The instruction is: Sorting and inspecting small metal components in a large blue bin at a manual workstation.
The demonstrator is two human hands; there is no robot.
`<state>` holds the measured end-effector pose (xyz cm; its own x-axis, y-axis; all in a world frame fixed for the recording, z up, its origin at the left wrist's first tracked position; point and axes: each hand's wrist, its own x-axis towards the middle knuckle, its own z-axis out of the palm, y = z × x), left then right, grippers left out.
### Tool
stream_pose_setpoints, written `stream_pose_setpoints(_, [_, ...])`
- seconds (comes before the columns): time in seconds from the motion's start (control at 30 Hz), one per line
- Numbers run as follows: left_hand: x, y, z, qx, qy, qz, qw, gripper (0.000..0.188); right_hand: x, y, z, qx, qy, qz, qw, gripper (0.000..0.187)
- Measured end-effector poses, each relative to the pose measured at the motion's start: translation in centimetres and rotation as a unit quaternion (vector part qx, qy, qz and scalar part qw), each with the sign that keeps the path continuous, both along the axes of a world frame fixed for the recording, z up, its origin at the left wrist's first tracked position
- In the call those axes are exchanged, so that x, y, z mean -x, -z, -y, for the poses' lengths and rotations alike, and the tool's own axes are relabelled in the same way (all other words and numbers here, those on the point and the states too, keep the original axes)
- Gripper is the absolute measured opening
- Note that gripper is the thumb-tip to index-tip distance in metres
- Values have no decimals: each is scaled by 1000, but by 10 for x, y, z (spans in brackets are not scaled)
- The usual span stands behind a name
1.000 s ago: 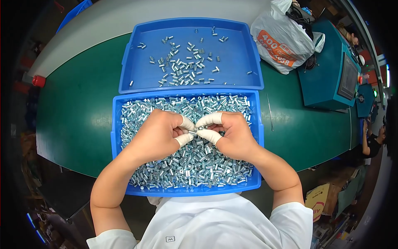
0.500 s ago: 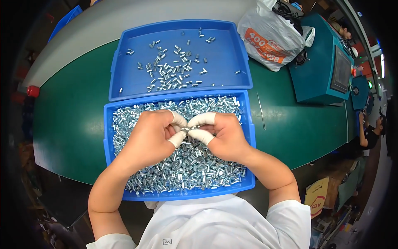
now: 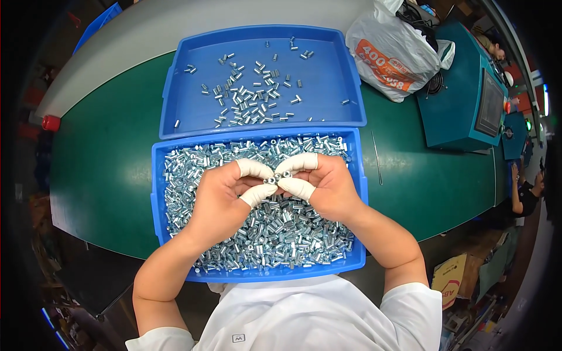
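Note:
Over the near blue tray point(image 3: 361, 205), my left hand point(image 3: 219, 190) and my right hand point(image 3: 329, 190) meet fingertip to fingertip. White finger covers wrap the thumb and forefinger of each. Between the pinched tips are several small shiny metal sleeves point(image 3: 277, 178), their round open ends showing; the exact split between the hands is hard to see. Loose sleeves of the same kind point(image 3: 275, 245) fill the tray below. Behind it, touching or nearly so, a second blue tray point(image 3: 193, 105) holds a thinner scatter of sleeves point(image 3: 254, 96).
Both trays are on a green table point(image 3: 105, 181). To their right lies a thin metal tool point(image 3: 377, 158). A white plastic bag point(image 3: 389, 55) and a teal machine point(image 3: 453, 105) with a screen stand at the back right. Another person point(image 3: 530, 190) is at the far right.
The view has shifted slightly, moving trays and hands a little rightward in the picture. My hands stay pinched together, and the sleeves' ends now show more clearly between the fingertips.

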<state>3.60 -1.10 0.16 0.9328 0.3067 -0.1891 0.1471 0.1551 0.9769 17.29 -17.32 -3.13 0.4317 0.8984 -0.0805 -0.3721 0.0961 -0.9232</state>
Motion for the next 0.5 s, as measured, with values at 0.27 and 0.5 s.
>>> stream_pose_setpoints(0.27, [7, 9, -2, -89, -11, 34, 995, 22, -3, 1, -4, 18, -26, 15, 999, 19])
stream_pose_setpoints(0.5, [8, 16, -1, -83, -34, 72, 993, 22, -3, -3, -3, 7, -34, 5, 999, 19])
